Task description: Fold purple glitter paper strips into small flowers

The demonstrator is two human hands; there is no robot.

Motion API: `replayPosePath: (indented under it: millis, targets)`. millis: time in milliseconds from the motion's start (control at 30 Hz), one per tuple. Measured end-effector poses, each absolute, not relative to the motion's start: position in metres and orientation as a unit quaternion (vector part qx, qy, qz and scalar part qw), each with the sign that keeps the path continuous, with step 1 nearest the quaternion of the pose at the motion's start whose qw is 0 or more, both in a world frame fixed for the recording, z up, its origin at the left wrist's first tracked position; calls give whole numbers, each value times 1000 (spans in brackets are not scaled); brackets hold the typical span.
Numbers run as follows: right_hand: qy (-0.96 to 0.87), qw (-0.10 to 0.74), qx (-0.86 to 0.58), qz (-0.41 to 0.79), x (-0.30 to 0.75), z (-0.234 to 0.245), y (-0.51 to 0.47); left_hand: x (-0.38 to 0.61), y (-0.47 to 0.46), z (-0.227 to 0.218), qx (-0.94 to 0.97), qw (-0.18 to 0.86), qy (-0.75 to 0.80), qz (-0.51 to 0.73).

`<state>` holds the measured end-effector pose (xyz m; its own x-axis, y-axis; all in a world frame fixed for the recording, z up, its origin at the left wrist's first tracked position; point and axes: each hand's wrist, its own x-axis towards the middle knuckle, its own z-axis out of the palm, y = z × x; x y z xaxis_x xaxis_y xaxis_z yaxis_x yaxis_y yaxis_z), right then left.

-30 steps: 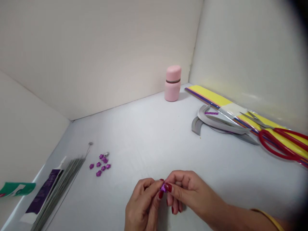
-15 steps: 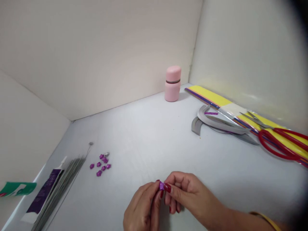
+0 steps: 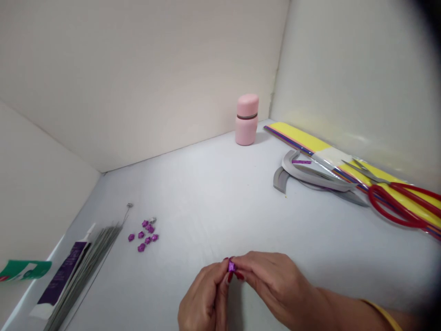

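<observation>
A small glittery purple paper star (image 3: pixel 232 266) is pinched between the fingertips of my left hand (image 3: pixel 203 296) and my right hand (image 3: pixel 275 282), low in the middle of the view. Both hands hover close together over the white surface (image 3: pixel 193 193). Their fingers hide part of the star. Further left lies a small group of similar purple stars (image 3: pixel 143 236) with a bit of silver beside them. Next to that group is a bundle of thin grey wire stems (image 3: pixel 93 262).
A glue tube with a purple label (image 3: pixel 64 273) and a green packet (image 3: pixel 24 270) lie at the left. A pink bottle (image 3: pixel 246 119) stands by the back wall. At the right are red-handled scissors (image 3: pixel 396 207), yellow paper strips (image 3: pixel 303 138) and curved grey paper strips (image 3: pixel 310 177).
My right hand's fingers have closed in over the star, and the star has shifted slightly. The other objects stay in place.
</observation>
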<state>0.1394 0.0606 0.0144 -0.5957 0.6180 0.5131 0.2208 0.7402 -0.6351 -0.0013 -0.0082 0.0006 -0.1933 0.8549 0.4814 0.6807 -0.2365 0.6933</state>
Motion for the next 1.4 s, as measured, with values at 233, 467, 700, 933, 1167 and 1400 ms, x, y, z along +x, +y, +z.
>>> replayPosePath:
  millis: [233, 467, 700, 933, 1167, 1400]
  targets:
    - [-865, 382, -252, 206, 137, 15, 58, 3, -10, 0, 625, 68, 640, 441]
    - [-860, 388, -261, 203, 138, 15, 60, 0, -6, 4, 619, 85, 643, 442]
    - [-866, 383, -248, 204, 138, 12, 59, 0, -7, 6, 644, 65, 635, 423]
    - [-874, 357, -249, 215, 140, 11, 58, 0, -9, 5, 642, 47, 626, 440]
    - [-876, 345, -256, 219, 140, 15, 57, 0, -9, 2, 646, 77, 620, 438]
    - [-884, 297, -251, 258, 142, 17, 59, -1, -10, -4, 645, 70, 616, 447]
